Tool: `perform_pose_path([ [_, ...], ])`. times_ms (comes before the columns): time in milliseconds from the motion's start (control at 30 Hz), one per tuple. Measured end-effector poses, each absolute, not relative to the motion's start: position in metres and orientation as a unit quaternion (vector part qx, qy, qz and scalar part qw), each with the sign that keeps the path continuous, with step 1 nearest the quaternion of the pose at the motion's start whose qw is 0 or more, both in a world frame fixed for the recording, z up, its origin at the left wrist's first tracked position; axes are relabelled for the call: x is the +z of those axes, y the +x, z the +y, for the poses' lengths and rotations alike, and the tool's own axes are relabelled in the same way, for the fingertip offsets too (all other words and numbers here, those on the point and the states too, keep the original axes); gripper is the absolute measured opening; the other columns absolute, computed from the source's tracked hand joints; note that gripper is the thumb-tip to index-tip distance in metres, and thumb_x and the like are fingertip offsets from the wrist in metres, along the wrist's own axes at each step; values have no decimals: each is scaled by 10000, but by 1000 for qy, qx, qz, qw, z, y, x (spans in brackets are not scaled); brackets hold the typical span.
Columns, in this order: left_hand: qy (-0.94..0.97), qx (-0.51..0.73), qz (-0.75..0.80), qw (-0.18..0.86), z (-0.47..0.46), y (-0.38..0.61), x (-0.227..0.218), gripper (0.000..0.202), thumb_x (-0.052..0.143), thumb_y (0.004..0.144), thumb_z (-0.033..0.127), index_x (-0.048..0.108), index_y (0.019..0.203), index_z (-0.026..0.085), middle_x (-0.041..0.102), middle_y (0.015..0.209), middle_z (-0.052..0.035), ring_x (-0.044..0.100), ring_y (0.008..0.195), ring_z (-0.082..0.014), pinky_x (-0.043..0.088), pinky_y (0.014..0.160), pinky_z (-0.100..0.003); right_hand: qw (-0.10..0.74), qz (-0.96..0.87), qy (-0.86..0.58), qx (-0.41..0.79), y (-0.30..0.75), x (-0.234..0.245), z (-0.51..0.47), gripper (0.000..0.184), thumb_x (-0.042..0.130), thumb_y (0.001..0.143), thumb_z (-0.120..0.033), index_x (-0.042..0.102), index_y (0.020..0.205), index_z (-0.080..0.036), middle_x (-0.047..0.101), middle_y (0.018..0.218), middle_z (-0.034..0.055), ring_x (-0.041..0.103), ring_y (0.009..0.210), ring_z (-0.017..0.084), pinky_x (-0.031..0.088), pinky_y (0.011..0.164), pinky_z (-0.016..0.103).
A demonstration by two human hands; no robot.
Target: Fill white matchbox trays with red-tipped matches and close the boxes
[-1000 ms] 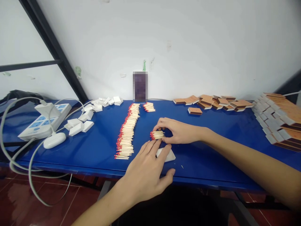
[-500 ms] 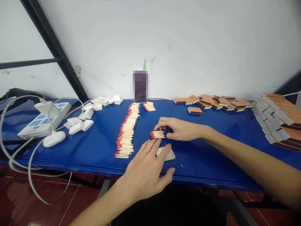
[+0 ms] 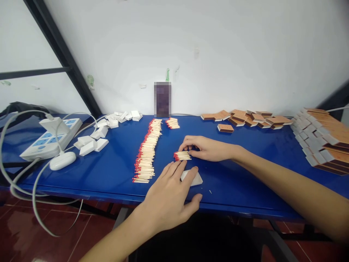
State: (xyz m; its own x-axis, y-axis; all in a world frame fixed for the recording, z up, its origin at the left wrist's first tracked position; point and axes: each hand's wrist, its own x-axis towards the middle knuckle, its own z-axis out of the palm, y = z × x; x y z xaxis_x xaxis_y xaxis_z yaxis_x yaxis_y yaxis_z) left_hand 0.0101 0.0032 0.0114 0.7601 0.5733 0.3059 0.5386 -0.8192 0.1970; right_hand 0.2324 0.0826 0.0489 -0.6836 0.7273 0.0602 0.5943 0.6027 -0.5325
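Observation:
A small bundle of red-headed matches (image 3: 183,155) lies on the blue table in front of me. My right hand (image 3: 200,147) is curled over its far side, index fingertip near the red heads and thumb against the bare ends. Close to the near side of the bundle, my left hand (image 3: 173,193) has its fingers stretched out and its thumb apart. Its fingers partly cover a white matchbox tray (image 3: 195,180). To the left runs a long row of matches (image 3: 145,154), heads pointing left. A smaller pile of matches (image 3: 172,123) sits farther back.
White trays (image 3: 89,145) are scattered at the left, near a power strip (image 3: 49,142) with white cables. Brown matchboxes (image 3: 247,118) lie along the back right, and a large stack of them (image 3: 324,140) stands at the far right. A pixelated dark panel (image 3: 163,99) leans against the wall.
My right thumb has moved left and up, closing in on the bare ends of the matches. My left hand has stayed nearly still.

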Motion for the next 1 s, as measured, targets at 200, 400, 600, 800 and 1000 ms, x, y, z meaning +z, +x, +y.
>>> perform_pose_path([
  [200,935,191,296,49,3,10,11,548,578,960,383,431,1431,148,439,1469,-214,390,1374,-396,407,1082,-597,136,-887,-369,241,234,49,83,409,407,841,-60,668,1130,-184,607,1046,71,567,910,178,460,808,333],
  [400,933,196,296,52,4,11,11,549,601,944,366,411,1405,137,433,1464,-216,394,1370,-385,403,1094,-575,142,-882,-387,229,232,47,81,373,552,828,-172,653,1186,-195,601,1051,68,555,928,198,474,802,340],
  [600,930,222,288,56,3,12,12,384,594,929,295,468,1259,144,461,1410,-182,443,1300,-335,372,1120,-526,139,-882,-395,216,230,45,81,364,628,818,-233,647,1180,-199,595,1049,61,553,929,196,476,829,344],
  [800,910,267,307,75,5,9,15,321,574,904,296,512,1186,156,568,1159,-122,521,1061,-310,476,918,-486,142,-882,-404,198,227,41,82,409,654,842,-450,631,1168,-203,582,1039,69,550,930,210,478,824,362],
  [1000,896,246,369,9,2,9,17,317,628,825,387,580,1027,147,549,961,-104,502,908,-322,477,782,-508,122,-883,-422,164,223,44,79,355,637,852,-462,650,1102,-210,577,903,51,493,879,222,414,811,375],
])
